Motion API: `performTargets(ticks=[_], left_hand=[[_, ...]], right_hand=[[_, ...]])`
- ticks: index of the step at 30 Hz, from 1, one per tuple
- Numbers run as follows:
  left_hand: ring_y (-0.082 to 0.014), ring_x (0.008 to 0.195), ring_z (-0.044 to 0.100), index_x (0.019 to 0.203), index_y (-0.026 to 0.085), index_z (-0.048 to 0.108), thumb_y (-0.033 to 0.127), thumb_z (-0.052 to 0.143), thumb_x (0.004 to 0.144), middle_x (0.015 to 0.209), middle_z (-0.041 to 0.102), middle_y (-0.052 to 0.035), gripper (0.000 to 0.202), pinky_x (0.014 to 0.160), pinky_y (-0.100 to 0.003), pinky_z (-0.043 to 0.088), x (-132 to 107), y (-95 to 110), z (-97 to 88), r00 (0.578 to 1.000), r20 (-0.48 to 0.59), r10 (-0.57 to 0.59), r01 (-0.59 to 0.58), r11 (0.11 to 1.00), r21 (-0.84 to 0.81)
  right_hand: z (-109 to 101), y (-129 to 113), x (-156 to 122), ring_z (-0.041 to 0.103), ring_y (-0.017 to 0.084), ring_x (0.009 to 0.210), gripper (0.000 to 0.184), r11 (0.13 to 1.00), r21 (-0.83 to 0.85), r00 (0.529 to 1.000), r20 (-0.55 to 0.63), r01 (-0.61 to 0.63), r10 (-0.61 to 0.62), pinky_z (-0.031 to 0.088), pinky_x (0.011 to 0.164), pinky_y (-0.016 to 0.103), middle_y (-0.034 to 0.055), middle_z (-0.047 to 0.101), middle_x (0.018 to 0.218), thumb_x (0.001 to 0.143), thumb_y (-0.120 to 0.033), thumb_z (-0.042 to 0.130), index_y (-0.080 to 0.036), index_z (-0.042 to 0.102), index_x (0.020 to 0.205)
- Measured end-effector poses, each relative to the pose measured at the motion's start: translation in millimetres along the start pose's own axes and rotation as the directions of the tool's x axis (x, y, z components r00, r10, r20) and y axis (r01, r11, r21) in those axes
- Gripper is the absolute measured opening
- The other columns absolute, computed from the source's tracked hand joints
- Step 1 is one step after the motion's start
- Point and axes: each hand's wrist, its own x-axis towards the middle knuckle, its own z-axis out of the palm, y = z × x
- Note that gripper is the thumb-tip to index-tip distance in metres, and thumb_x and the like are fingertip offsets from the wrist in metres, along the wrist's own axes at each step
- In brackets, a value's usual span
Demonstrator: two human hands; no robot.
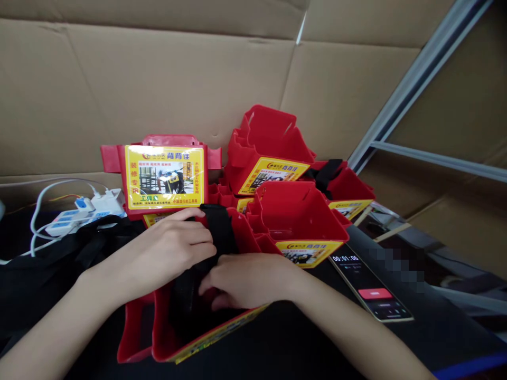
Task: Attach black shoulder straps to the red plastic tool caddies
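A red plastic tool holder (164, 327) with a yellow label lies on the dark table close to me. A black strap (216, 227) runs over and into it. My left hand (170, 253) curls over the strap at the holder's top edge, fingers closed on it. My right hand (247, 279) presses on the strap inside the holder, fingers bent around it.
Several more red holders (295, 221) with yellow labels (164, 177) are piled behind, against a cardboard wall (158, 79). A phone (370, 285) showing a timer lies at the right. A white power strip (79, 214) with cables sits at the left, above black straps (47, 264).
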Motion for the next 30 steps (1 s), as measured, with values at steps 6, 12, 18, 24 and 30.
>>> performTargets(ticks=[6, 12, 18, 24, 30], left_hand=[[-0.0157, 0.097, 0.061, 0.095, 0.018, 0.064, 0.016, 0.044, 0.093, 0.098, 0.068, -0.0029, 0.021, 0.103, -0.035, 0.041, -5.8, -4.9, -8.8, 0.999, 0.004, -0.043, 0.043, 0.985, -0.165], [-0.0167, 0.102, 0.063, 0.111, 0.028, 0.062, 0.024, 0.056, 0.088, 0.114, 0.065, 0.0001, 0.024, 0.087, -0.028, 0.052, -29.6, -25.8, -28.8, 0.944, -0.206, -0.259, 0.227, 0.960, -0.165], [-0.0172, 0.098, 0.066, 0.113, 0.031, 0.062, 0.034, 0.054, 0.089, 0.113, 0.068, 0.0017, 0.026, 0.080, -0.027, 0.054, -31.6, -32.0, -23.3, 0.953, -0.093, -0.287, 0.277, 0.955, -0.103], [-0.0165, 0.083, 0.068, 0.096, 0.028, 0.065, 0.028, 0.051, 0.089, 0.097, 0.072, 0.0014, 0.016, 0.072, -0.026, 0.052, -29.7, -27.6, -18.0, 0.951, -0.143, -0.276, 0.272, 0.961, -0.047], [-0.0148, 0.069, 0.067, 0.090, 0.028, 0.063, 0.026, 0.055, 0.086, 0.084, 0.071, 0.0031, 0.009, 0.057, -0.024, 0.048, -33.0, -34.0, -23.1, 0.947, -0.173, -0.270, 0.264, 0.963, -0.057]], right_hand=[[-20.9, -9.9, -29.4, 0.062, 0.016, 0.082, 0.029, 0.987, -0.062, 0.803, -0.589, -0.150, 0.085, 0.046, 0.065, 0.025, 0.0039, 0.067, 0.094, 0.087, -0.038, 0.056, -0.017, 0.062, 0.104], [-13.3, 12.7, -16.2, 0.059, 0.019, 0.092, 0.033, 0.937, -0.172, 0.658, -0.750, -0.303, 0.075, 0.048, 0.071, 0.029, 0.0072, 0.062, 0.103, 0.086, -0.017, 0.053, -0.019, 0.059, 0.118], [-26.6, 16.7, -30.5, 0.062, 0.012, 0.082, 0.019, 1.000, -0.029, 0.626, -0.779, 0.001, -0.023, 0.048, 0.075, 0.024, 0.0034, 0.068, 0.092, 0.084, -0.013, 0.057, -0.017, 0.071, 0.096], [-37.5, 12.9, -45.1, 0.063, 0.010, 0.075, 0.015, 0.975, 0.145, 0.789, -0.613, 0.169, -0.046, 0.048, 0.067, 0.020, 0.0006, 0.070, 0.087, 0.084, -0.021, 0.060, -0.018, 0.071, 0.094], [-24.3, 5.1, -31.7, 0.063, 0.014, 0.086, 0.024, 1.000, -0.010, 0.908, -0.418, 0.012, -0.015, 0.048, 0.077, 0.024, 0.0036, 0.067, 0.100, 0.081, -0.020, 0.064, -0.021, 0.070, 0.104]])
